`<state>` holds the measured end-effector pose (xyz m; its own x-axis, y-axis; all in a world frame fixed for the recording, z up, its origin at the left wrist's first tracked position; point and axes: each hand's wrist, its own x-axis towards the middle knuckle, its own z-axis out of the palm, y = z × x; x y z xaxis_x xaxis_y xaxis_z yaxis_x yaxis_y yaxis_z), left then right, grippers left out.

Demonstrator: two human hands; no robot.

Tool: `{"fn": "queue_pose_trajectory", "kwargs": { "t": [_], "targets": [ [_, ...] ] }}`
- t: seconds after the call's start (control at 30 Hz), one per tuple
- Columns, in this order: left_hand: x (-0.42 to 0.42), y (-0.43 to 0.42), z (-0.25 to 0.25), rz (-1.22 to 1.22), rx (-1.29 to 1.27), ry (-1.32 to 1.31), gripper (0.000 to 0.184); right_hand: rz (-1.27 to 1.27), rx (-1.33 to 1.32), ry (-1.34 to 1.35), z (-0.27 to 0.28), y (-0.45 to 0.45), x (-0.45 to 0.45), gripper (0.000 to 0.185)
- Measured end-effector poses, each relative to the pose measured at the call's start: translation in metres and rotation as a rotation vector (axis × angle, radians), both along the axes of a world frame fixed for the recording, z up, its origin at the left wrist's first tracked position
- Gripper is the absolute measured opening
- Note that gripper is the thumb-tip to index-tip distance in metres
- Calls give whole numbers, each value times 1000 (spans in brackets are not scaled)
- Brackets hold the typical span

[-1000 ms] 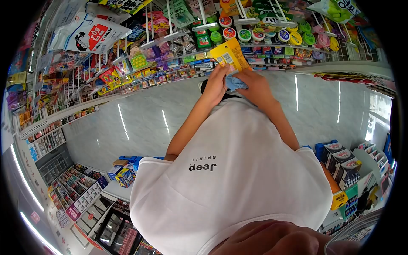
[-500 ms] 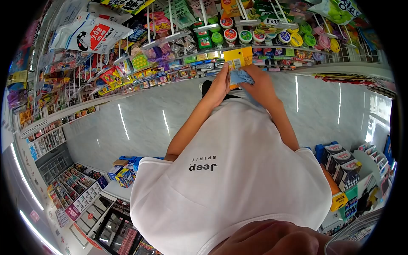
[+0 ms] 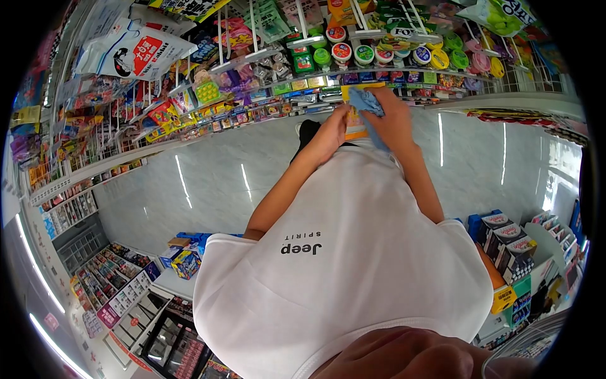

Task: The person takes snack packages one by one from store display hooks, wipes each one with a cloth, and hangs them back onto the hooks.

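Observation:
My left hand is closed on the left edge of a yellow packet, held in front of my waist by the shelves. A light blue cloth is bunched in the closed fingers of my right hand. The cloth lies against the upper part of the packet, and one end hangs down below the hand. Cloth and fingers cover much of the packet, so its print cannot be read.
Shelves with small boxes and round tubs run just beyond my hands. A white candy bag hangs at the upper left. Grey floor lies between the shelves and counters behind me. Stacked boxes stand at the right.
My right hand with the cloth has moved up over the packet and covers the barcode area seen earlier. The packet has tilted, and my left hand has shifted slightly down.

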<state>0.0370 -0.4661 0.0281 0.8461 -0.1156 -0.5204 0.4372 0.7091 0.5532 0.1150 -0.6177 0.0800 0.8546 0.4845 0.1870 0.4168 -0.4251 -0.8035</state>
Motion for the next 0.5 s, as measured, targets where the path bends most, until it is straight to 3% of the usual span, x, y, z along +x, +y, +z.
{"fn": "queue_pose_trajectory", "kwargs": {
  "t": [0.13, 0.23, 0.5],
  "targets": [
    [-5, 6, 2, -34, 53, -54, 31, 71, -34, -10, -3, -4, 0, 38],
    [-4, 5, 24, -70, 69, -91, 41, -35, 5, -5, -6, -13, 4, 37],
    [-3, 3, 17, -161, 202, -91, 39, -119, -18, -41, -1, -24, 18, 36]
  ]
}}
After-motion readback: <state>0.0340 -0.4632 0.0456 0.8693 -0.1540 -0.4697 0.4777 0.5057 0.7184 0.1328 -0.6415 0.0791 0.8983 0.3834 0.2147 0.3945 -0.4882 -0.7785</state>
